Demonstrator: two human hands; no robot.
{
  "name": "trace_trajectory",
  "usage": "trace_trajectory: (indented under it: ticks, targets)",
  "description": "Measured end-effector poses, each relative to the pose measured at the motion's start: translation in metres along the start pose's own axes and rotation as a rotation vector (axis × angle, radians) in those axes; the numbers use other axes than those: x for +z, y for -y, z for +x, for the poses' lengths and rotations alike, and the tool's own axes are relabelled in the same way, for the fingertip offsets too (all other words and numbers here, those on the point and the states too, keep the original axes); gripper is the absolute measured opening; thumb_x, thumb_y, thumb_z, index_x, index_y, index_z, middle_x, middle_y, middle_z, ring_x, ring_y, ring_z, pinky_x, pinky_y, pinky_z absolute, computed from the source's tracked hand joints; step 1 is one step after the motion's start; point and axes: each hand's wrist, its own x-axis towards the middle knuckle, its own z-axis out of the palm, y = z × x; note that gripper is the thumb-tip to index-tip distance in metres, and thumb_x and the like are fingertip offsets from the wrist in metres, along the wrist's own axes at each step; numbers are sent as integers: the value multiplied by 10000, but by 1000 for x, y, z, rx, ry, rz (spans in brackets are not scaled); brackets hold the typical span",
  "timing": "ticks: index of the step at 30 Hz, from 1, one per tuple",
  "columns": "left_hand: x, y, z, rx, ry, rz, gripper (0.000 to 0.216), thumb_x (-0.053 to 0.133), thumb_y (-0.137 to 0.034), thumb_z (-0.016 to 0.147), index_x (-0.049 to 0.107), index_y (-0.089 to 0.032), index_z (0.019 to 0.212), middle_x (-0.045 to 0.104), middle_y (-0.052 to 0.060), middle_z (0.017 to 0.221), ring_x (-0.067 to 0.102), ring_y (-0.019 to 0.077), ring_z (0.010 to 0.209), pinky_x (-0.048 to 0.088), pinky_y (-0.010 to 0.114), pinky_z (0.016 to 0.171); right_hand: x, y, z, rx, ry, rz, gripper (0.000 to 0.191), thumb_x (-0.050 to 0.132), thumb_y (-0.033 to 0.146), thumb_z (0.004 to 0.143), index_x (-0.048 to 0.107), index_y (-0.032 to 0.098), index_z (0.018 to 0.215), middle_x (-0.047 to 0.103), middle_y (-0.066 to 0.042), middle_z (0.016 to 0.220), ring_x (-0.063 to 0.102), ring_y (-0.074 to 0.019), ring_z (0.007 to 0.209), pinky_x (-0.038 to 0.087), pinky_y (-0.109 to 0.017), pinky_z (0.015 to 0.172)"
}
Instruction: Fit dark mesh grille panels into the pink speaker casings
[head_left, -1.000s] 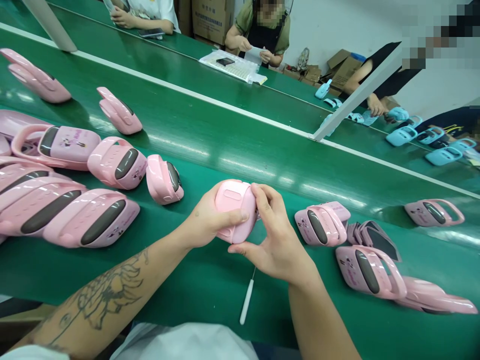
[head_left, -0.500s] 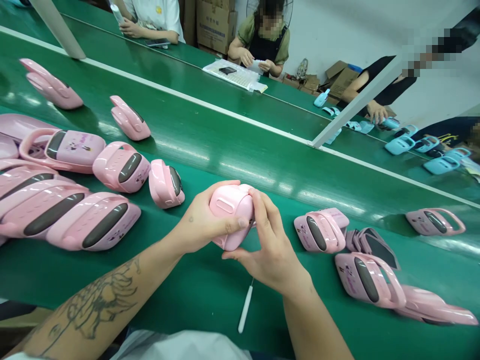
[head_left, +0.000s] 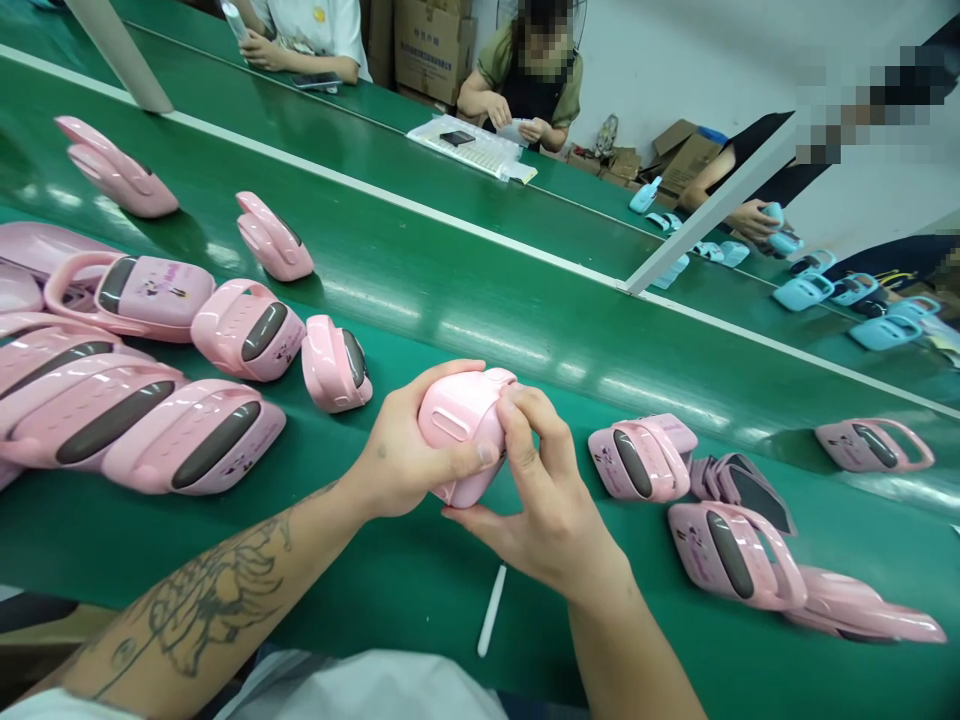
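In the left hand (head_left: 401, 452) sits a pink casing (head_left: 459, 404), right hand (head_left: 551, 490) seemingly touching

Smooth, glossy plastic on the casing (head_left: 459, 412), catching light! The bench (head_left: 420, 285) shines too, while the carton (head_left: 431, 55) looks matt cardboard.

Head camera: looks forward and down from close above green table (head_left: 405, 595), view tilted.

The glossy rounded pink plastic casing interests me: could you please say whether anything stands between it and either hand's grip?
Nothing visible does: the left hand holds the rounded pink casing directly, and the right hand touches its right edge. A slim white rod lies on the green table below, not between.
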Motion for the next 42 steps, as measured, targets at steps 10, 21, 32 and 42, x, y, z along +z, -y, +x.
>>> trace_trajectory:
  ticks: [10, 21, 32, 42]
  targets:
    - [3, 1, 6, -190, 30, -110, 1160, 1081, -537, 504, 621, -166, 1503, 732, 218, 1490, 699, 478, 1357, 652, 487, 990, -5, -1, 1, 18, 22, -21, 1005, 830, 299, 959, 237, 162, 1759, 489, -241, 1539, 504, -400, 1529, 541, -610, 1253]
    - [0, 14, 9, 74, -47, -318, 845, 952, -531, 737, 670, -184, 1453, 782, 177, 1402, 766, 414, 1239, 670, 471, 967, 17, -7, -4, 208, -112, 108, 1140, 879, 526, 910, 174, 346, 1788, 346, -196, 1743, 382, -462, 1627, 450, -721, 1264]
    - [-2, 3, 2, 202, 56, -323, 1047, 932, -656, 766, 518, -242, 1635, 671, 182, 1554, 623, 456, 1452, 594, 498, 1123, 32, 8, 7, 926, -239, 1420, 717, 577, 800, 1006, 696, 265, 1468, 770, -109, 1447, 708, -354, 1372, 629, -525, 1108]
    - [-23, -4, -27, -92, 262, -12, 706, 921, -309, 886, 667, -277, 1544, 748, 80, 1479, 715, 329, 1344, 602, 350, 1093, 23, 8, -44, 680, -192, 799, 638, 532, 635, 1101, 556, 225, 1589, 699, -153, 1517, 604, -338, 1507, 557, -545, 1211]
